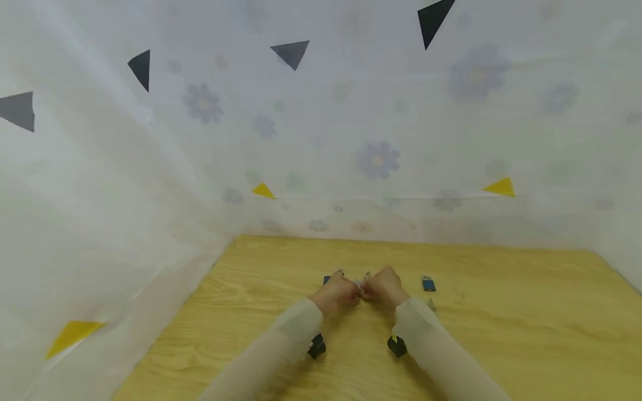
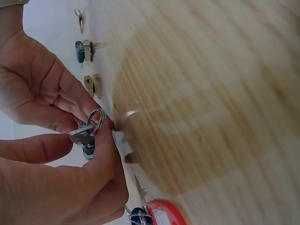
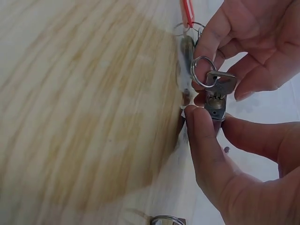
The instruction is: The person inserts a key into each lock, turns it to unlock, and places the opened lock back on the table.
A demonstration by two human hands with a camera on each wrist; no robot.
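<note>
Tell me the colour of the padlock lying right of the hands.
Blue padlock, clearest in the head view.

A light wooden tabletop is walled by a white flower-printed curtain; on the tabletop's far part lies a small blue padlock.

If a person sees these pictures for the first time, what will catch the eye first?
First the two hands, the left hand and the right hand, which meet over the middle of the wooden table and pinch a small silver key on a ring, set into a little padlock. Then the blue padlock lying just right of the hands.
</note>
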